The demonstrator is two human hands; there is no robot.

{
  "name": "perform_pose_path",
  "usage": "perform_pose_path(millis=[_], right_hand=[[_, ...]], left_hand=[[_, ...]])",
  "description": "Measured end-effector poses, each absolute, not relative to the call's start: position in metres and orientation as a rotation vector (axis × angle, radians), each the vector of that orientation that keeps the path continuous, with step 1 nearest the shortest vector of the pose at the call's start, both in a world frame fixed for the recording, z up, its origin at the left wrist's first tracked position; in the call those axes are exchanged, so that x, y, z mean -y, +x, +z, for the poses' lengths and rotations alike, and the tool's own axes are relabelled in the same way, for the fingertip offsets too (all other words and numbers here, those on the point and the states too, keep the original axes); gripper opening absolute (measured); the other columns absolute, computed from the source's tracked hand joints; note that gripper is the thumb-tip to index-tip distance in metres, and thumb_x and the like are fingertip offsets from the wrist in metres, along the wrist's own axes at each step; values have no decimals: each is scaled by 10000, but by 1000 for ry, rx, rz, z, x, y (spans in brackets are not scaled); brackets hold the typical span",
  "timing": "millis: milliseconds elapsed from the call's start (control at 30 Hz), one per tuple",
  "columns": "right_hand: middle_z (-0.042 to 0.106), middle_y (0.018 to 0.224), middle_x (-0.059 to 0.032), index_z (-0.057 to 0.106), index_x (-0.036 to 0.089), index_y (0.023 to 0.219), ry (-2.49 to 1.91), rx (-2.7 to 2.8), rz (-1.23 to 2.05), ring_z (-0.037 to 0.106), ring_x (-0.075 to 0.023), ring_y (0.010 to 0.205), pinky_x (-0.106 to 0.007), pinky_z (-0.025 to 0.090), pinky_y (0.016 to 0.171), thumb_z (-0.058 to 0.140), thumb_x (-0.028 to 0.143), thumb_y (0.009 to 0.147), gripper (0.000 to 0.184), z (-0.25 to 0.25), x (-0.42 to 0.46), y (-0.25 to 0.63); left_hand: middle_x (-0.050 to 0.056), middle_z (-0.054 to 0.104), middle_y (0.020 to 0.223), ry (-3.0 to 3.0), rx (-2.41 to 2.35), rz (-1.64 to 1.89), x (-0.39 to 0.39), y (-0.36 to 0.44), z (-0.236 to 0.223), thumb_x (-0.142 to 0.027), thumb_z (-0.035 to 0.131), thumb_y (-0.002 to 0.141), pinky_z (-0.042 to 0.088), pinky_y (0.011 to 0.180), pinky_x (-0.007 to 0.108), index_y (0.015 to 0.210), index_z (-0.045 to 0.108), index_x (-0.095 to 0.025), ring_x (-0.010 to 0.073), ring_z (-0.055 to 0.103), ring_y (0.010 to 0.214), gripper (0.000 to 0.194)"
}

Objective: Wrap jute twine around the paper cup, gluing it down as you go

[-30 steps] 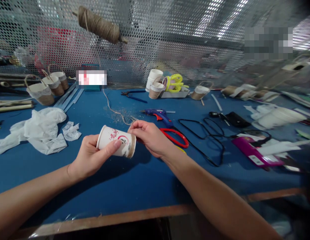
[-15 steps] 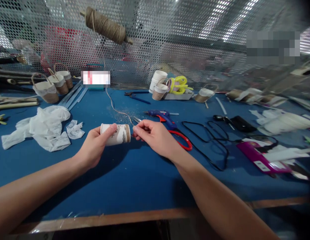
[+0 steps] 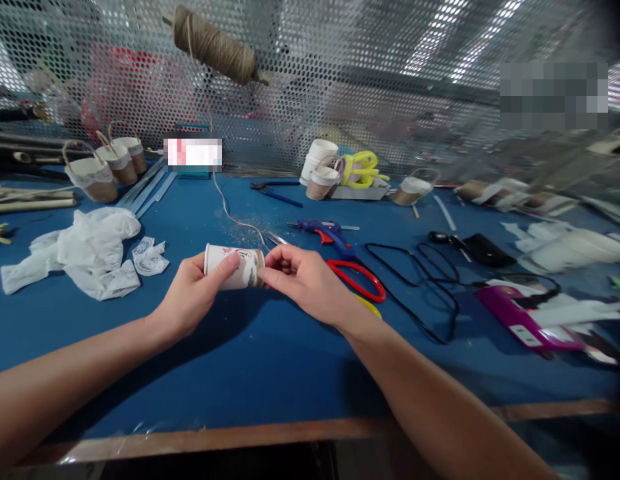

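the left hand [image 3: 190, 293] grasps the cup [image 3: 246, 275] on its side, long axis running left to right, base at the curled right hand [image 3: 307, 283], whose hold i cannot make out.

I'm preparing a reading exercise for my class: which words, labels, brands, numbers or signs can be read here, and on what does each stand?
No text can be read with certainty.
Paper cup in the left hand: dark printed characters, too small to make out.
Teal frame at the back: its red-and-white panel is pixelated, unreadable.
Glue gun: no legible marking.
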State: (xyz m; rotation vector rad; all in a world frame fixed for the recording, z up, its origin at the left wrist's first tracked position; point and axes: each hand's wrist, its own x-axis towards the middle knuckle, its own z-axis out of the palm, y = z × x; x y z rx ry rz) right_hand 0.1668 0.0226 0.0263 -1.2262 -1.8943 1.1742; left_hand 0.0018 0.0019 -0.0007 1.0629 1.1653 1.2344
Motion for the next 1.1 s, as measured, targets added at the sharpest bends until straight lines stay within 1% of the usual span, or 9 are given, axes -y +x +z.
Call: perform_pose_path(millis=[233,433,567,633,733,833,933,1000,1100], right_hand=[[567,622,14,522,187,686,-1239,1888,1186,507,-114,585,-262,390,548,577,253,717,92,27,-22,167],[571,621,16,532,172,693,-1119,1711,1423,537,-100,599,-257,429,612,564,268,725,106,26,-27,170],[563,624,19,518,175,676,-1100,1645,1478,533,-97,600,-255,428,619,568,261,716,108,27,-28,172],[557,640,19,517,179,690,-1094,1710,1396,524,-102,616,-252,417,609,568,268,726,108,29,-27,175],[536,665,22,516,187,714,-1065,1915,1148,489,-101,619,-239,392,578,549,259,756,90,34,-24,178],[526,689,23,511,189,707,-949,2163,909,473,-99,636,-238,392,611,536,194,763,62,38,-20,178],[536,709,22,510,183,703,-888,2288,840,483,-97,652,-237,403,639,530,155,762,68,39,-19,177],[546,716,17,519,177,732,-940,2238,843,497,-98,655,-235,415,629,529,187,778,48,38,-20,178],[569,760,1,536,172,796,-1048,2075,739,526,-110,691,-241,430,628,515,244,808,76,37,-24,180]], left_hand=[[40,709,788,1220,-1212,1237,-2,0,-3,-364,607,731,468,603,211,809,692,-141,139,604,653,251],[53,714,801,1392,-1139,1252,2,-1,-1,-317,583,757,476,638,223,849,695,-137,169,622,723,232],[43,712,765,1421,-1126,1246,3,-3,-1,-285,614,735,462,594,213,797,702,-149,146,603,654,173],[39,711,761,1331,-1089,1238,0,-5,0,-295,638,717,458,596,210,792,703,-154,136,595,639,172],[39,702,722,1052,-967,1207,-9,-7,5,-328,648,708,461,603,203,758,701,-152,127,593,630,190],[50,686,686,801,-897,1005,-16,-9,13,-380,623,713,462,537,211,723,696,-144,128,590,562,247],[32,678,639,763,-922,961,-16,-8,17,-301,685,656,451,510,187,703,691,-131,110,583,529,177],[12,673,611,810,-951,1001,-13,-6,17,-243,696,647,458,535,182,676,683,-131,99,580,527,117],[-17,658,575,933,-964,1071,-8,-4,13,-218,681,670,455,555,171,643,675,-143,80,564,521,80]])
